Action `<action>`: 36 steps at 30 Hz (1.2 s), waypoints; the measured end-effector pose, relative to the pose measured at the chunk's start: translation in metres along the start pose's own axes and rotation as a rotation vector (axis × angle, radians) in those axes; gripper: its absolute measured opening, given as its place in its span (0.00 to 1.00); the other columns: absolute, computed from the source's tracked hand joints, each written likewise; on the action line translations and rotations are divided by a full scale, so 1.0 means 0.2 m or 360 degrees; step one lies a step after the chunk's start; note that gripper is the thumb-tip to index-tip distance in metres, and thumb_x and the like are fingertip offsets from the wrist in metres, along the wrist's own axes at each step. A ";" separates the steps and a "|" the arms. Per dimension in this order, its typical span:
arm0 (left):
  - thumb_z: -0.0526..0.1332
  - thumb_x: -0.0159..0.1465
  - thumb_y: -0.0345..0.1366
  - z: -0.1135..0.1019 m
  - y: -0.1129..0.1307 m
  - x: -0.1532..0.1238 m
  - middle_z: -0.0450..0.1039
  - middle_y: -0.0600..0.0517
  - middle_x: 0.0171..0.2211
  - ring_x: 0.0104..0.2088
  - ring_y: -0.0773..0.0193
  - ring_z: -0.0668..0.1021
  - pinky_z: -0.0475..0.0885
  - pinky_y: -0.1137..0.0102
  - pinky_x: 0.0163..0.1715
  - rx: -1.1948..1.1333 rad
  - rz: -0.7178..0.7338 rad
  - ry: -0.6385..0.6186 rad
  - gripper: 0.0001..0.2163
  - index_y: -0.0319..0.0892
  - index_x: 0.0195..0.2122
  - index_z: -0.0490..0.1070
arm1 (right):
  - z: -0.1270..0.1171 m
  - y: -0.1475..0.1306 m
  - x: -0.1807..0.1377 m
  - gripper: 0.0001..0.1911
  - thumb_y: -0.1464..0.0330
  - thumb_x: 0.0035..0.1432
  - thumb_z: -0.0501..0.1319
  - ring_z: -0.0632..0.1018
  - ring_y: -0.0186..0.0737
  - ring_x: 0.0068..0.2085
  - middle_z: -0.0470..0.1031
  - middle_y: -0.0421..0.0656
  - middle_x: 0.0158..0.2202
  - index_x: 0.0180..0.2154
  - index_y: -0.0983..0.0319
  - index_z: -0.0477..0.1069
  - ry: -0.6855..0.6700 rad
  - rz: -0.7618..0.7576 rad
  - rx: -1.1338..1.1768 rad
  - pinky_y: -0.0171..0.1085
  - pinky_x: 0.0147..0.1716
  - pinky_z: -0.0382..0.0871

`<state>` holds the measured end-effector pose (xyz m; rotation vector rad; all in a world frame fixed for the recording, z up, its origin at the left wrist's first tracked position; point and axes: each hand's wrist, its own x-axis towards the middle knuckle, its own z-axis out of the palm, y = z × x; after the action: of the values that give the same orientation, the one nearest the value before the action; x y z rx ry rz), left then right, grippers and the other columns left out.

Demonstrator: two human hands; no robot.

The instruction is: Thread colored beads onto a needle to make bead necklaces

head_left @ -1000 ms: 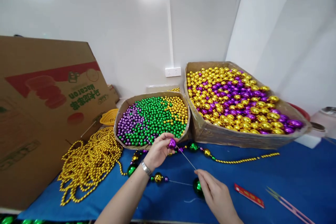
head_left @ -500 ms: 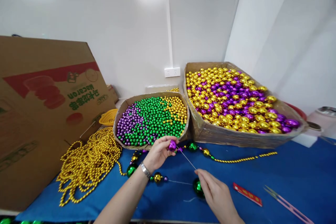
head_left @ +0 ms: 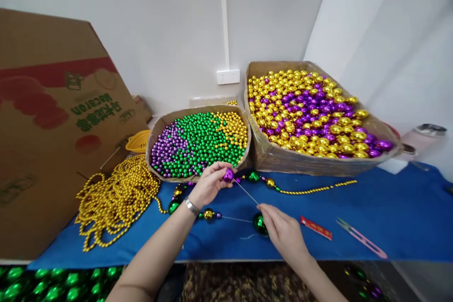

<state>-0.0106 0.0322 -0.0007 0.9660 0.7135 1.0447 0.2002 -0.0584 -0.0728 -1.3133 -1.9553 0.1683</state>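
Blue-clothed, the desk (head_left: pixel 212 245) bore a green ball (head_left: pixel 259 225) at five o'clock, just beside the right hand (head_left: pixel 285 231), whose fingers (head_left: pixel 265 210) pinched a taut line (head_left: pixel 247 193); towards six, the left hand (head_left: pixel 205 188), its fingers (head_left: pixel 217 168) grasping a purple bead (head_left: pixel 229 175), apparently steadied the line's far end. Bead boxes (head_left: pixel 300 163) sat beyond, presumably for easy reach. At nine, a carton (head_left: pixel 46 40) read "Macaron".

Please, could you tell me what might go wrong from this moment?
1. The left hand holds the purple bead with the fingertips, so it might slip and roll away.
2. A thin straight strand runs from the right hand to that bead; if it is a needle, it could prick the left fingers.
3. The large green bead lies close beside the right hand and could be knocked.
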 end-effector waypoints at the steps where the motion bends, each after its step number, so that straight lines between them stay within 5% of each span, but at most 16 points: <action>1: 0.64 0.57 0.37 0.01 0.00 0.00 0.74 0.46 0.39 0.32 0.66 0.75 0.73 0.71 0.31 0.0059 0.0012 -0.0009 0.11 0.38 0.39 0.72 | -0.01 0.00 0.00 0.15 0.68 0.65 0.46 0.80 0.38 0.38 0.79 0.43 0.38 0.42 0.61 0.71 -0.0024 0.0017 0.0000 0.35 0.39 0.73; 7: 0.65 0.55 0.37 0.07 -0.03 -0.02 0.73 0.46 0.39 0.35 0.65 0.74 0.73 0.72 0.31 0.0381 0.0116 -0.0102 0.14 0.38 0.41 0.71 | -0.06 0.02 0.02 0.14 0.67 0.65 0.48 0.79 0.38 0.38 0.78 0.42 0.39 0.42 0.59 0.71 -0.0134 0.0083 0.0026 0.34 0.38 0.73; 14: 0.66 0.54 0.40 0.10 -0.12 -0.02 0.74 0.47 0.35 0.31 0.67 0.74 0.72 0.73 0.29 0.0036 -0.0056 -0.0028 0.15 0.37 0.40 0.70 | -0.04 0.01 0.02 0.15 0.67 0.65 0.46 0.80 0.37 0.37 0.79 0.43 0.36 0.41 0.60 0.71 -0.0061 0.0006 0.0081 0.32 0.36 0.74; 18: 0.68 0.52 0.39 0.10 -0.16 -0.05 0.74 0.47 0.36 0.32 0.66 0.74 0.73 0.72 0.30 0.0246 0.0029 -0.0003 0.16 0.37 0.39 0.71 | 0.00 0.02 0.01 0.16 0.66 0.64 0.46 0.80 0.39 0.36 0.79 0.44 0.36 0.40 0.60 0.71 0.0020 -0.0034 0.0038 0.34 0.36 0.74; 23: 0.65 0.54 0.43 0.10 -0.17 -0.08 0.74 0.44 0.38 0.34 0.62 0.76 0.73 0.69 0.31 0.0397 -0.0032 -0.0179 0.19 0.37 0.43 0.70 | 0.01 0.03 0.00 0.15 0.67 0.65 0.46 0.80 0.38 0.36 0.79 0.44 0.37 0.41 0.60 0.71 -0.0037 -0.0067 0.0090 0.32 0.35 0.74; 26: 0.59 0.60 0.44 0.03 -0.11 -0.03 0.74 0.44 0.41 0.37 0.61 0.76 0.73 0.69 0.34 0.0988 0.0167 -0.0117 0.18 0.38 0.46 0.69 | 0.01 0.05 -0.02 0.16 0.65 0.65 0.46 0.80 0.40 0.36 0.79 0.45 0.37 0.40 0.61 0.71 0.0046 -0.0086 0.0003 0.34 0.35 0.75; 30: 0.52 0.64 0.35 -0.12 -0.01 0.14 0.74 0.46 0.42 0.42 0.61 0.75 0.70 0.67 0.43 0.2145 0.0365 0.0287 0.12 0.40 0.46 0.69 | 0.03 0.08 -0.03 0.17 0.64 0.65 0.46 0.81 0.42 0.35 0.80 0.46 0.36 0.39 0.62 0.73 0.0124 -0.0101 -0.0091 0.34 0.34 0.75; 36: 0.60 0.53 0.24 -0.20 -0.02 0.38 0.74 0.45 0.31 0.44 0.51 0.73 0.67 0.59 0.45 0.2368 0.0184 0.0162 0.05 0.40 0.27 0.73 | 0.05 0.08 -0.02 0.19 0.64 0.65 0.45 0.81 0.41 0.35 0.80 0.46 0.35 0.39 0.62 0.73 0.0142 -0.0108 -0.0134 0.33 0.34 0.75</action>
<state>-0.0164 0.1142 -0.0248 2.2218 1.5868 0.5196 0.2065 -0.0507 -0.0905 -1.2839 -1.9463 -0.0051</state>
